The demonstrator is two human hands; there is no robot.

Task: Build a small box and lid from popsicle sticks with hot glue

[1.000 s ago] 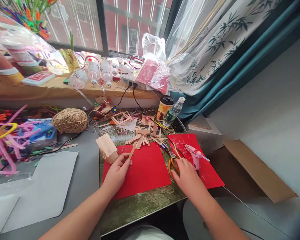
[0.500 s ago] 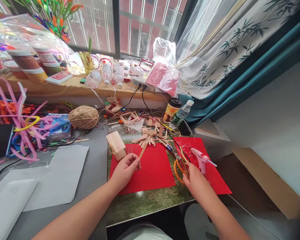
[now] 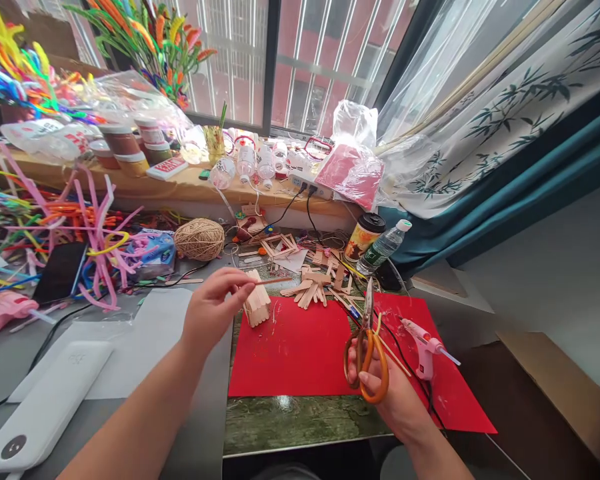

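Both hands are busy: my left hand (image 3: 211, 312) pinches a thin flat wooden craft stick (image 3: 275, 281) by its near end, pointing toward 3 o'clock above the red paper sheet (image 3: 293, 350). My right hand (image 3: 390, 393) has fingers through the orange-handled scissors (image 3: 367, 347), blades closed and aimed at 12 o'clock. I judge the stick light, stiff and brittle, likely to splinter, so gripping close to the cut seems wise. At 2 o'clock lies a pink glue gun (image 3: 424, 345).

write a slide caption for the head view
Left hand holds a craft stick above the table; right hand grips orange scissors beside a pink glue gun on red paper.
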